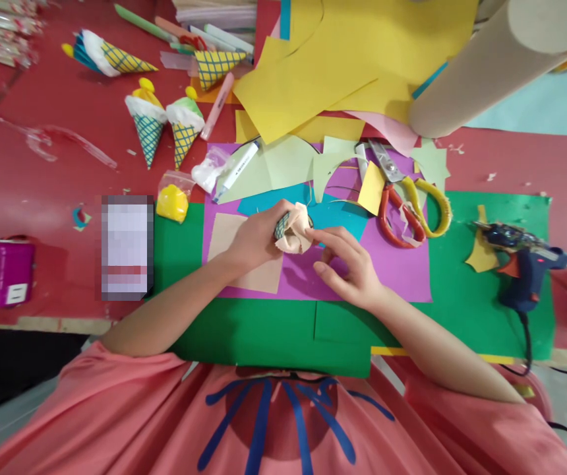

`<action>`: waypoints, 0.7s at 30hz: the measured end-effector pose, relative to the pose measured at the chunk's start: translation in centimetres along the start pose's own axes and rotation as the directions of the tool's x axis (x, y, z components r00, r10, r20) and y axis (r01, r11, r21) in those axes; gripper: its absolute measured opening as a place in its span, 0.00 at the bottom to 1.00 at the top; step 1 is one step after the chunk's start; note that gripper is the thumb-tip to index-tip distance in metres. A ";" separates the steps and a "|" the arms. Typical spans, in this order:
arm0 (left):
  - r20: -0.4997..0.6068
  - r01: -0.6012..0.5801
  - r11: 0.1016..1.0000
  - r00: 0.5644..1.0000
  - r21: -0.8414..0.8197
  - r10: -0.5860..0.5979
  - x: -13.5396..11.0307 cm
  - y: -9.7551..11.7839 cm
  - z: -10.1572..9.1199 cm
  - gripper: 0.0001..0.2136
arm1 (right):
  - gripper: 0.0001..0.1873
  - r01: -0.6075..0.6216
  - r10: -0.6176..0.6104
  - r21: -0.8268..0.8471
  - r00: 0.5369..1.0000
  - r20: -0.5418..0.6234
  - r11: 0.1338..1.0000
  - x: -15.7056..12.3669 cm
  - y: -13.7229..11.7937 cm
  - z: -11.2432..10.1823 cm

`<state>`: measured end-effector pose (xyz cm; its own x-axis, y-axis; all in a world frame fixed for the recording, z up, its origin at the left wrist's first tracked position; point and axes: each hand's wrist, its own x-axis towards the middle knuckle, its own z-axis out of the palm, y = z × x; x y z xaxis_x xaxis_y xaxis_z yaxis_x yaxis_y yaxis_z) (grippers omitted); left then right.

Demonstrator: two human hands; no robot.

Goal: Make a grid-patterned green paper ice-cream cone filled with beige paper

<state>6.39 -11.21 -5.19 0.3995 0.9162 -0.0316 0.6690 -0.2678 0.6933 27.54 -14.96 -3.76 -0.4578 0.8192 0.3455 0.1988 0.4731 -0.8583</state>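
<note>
My left hand (pixel 258 239) is wrapped round a small paper cone (pixel 280 227) with a blue-green lattice pattern, most of it hidden by the fingers. Crumpled cream paper (pixel 296 239) fills the cone's open end, which faces right. My right hand (pixel 350 267) reaches in from the right, its index fingertip at the crumpled paper and its thumb held apart. Beneath both hands lie a purple sheet (pixel 313 280), a blue sheet (pixel 340 221) and a beige sheet (pixel 256 280). Scissors (pixel 407 204) with red and yellow handles rest to the right.
A glue gun (pixel 525 270) lies on the green sheet (pixel 451 277) at right. Finished cones (pixel 148 125) stand out at upper left, near a bag of yellow clay (pixel 173 201). A phone (pixel 125 247) lies left. Yellow sheets (pixel 353 46) and a thick roll (pixel 486 72) are at the back.
</note>
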 end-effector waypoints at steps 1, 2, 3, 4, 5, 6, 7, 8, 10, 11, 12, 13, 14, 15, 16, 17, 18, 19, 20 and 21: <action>-0.007 -0.012 1.000 1.000 -0.017 0.012 0.0 0.0 0.0 0.15 | 0.24 0.000 0.000 -0.001 1.000 0.020 1.000 0.0 0.0 0.0; -0.010 -0.025 0.999 1.000 -0.030 0.025 0.0 0.0 0.0 0.14 | 0.25 -0.012 0.013 -0.002 0.999 0.045 1.000 0.0 0.0 0.1; -0.004 -0.035 0.999 0.999 -0.034 0.035 0.1 0.1 -0.1 0.14 | 0.26 -0.036 0.036 -0.001 0.997 0.076 0.999 -0.1 0.0 0.1; 0.005 -0.041 0.999 0.999 -0.023 0.041 0.1 0.2 -0.1 0.14 | 0.27 -0.066 0.065 0.004 0.992 0.108 0.998 -0.1 0.0 0.1; 0.017 -0.045 0.999 0.999 -0.004 0.045 0.1 0.3 -0.2 0.14 | 0.27 -0.097 0.095 0.011 0.986 0.140 0.995 -0.1 0.1 0.2; 0.026 -0.051 0.998 0.998 0.022 0.050 0.2 0.5 -0.2 0.13 | 0.27 -0.126 0.122 0.018 0.978 0.168 0.992 -0.1 0.1 0.2; 0.034 -0.060 0.997 0.998 0.052 0.059 0.2 0.7 -0.3 0.13 | 0.27 -0.150 0.143 0.022 0.972 0.185 0.988 -0.1 0.2 0.3; 0.040 -0.075 0.994 0.997 0.084 0.072 0.2 0.8 -0.3 0.13 | 0.27 -0.169 0.162 0.023 0.967 0.196 0.985 -0.1 0.2 0.3; 0.044 -0.116 0.983 0.993 0.143 0.110 0.2 1.1 -0.3 0.12 | 0.26 -0.204 0.194 0.023 0.957 0.214 0.979 -0.1 0.3 0.5; 0.051 -0.138 0.977 0.990 0.163 0.131 0.2 1.2 -0.3 0.12 | 0.26 -0.219 0.209 0.022 0.952 0.224 0.975 0.0 0.2 0.5; 0.059 -0.158 0.972 0.987 0.175 0.150 0.2 1.2 -0.2 0.11 | 0.26 -0.232 0.221 0.022 0.947 0.235 0.972 0.0 0.2 0.6; 0.065 -0.173 0.968 0.984 0.179 0.164 0.1 1.2 -0.2 0.11 | 0.26 -0.242 0.231 0.019 0.942 0.244 0.970 0.1 0.1 0.7; 0.071 -0.180 0.968 0.983 0.177 0.170 0.1 1.2 -0.1 0.10 | 0.26 -0.252 0.240 0.013 0.937 0.254 0.968 0.2 0.1 0.7; 0.074 -0.179 0.969 0.983 0.171 0.169 0.1 1.1 -0.1 0.10 | 0.25 -0.256 0.246 0.007 0.933 0.262 0.967 0.2 0.0 0.7; 0.069 -0.171 0.972 0.984 0.163 0.162 0.1 1.0 0.0 0.10 | 0.26 -0.257 0.247 0.004 0.931 0.269 0.966 0.2 0.0 0.8; 0.058 -0.157 0.976 0.987 0.153 0.150 0.1 0.9 0.0 0.11 | 0.26 -0.251 0.240 0.009 0.932 0.271 0.968 0.2 0.0 0.8; 0.046 -0.138 0.981 0.990 0.138 0.133 0.1 0.7 0.1 0.11 | 0.25 -0.237 0.223 0.023 0.940 0.259 0.971 0.2 0.0 0.8; 0.037 -0.115 0.986 0.993 0.120 0.111 0.2 0.6 0.2 0.11 | 0.25 -0.215 0.201 0.041 0.953 0.226 0.976 0.1 0.0 0.7; 0.032 -0.091 0.991 0.996 0.098 0.089 0.2 0.5 0.2 0.11 | 0.24 -0.190 0.177 0.061 0.969 0.171 0.980 0.0 0.1 0.6; 0.031 -0.070 0.995 0.997 0.077 0.068 0.2 0.4 0.2 0.12 | 0.24 -0.167 0.159 0.079 0.982 0.101 0.983 0.0 0.1 0.6</action>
<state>6.87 -11.20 -5.06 0.4635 0.8861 -0.0067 0.6855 -0.3538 0.6363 27.09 -15.11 -4.09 -0.5059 0.8468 0.1645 0.2032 0.3023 -0.9313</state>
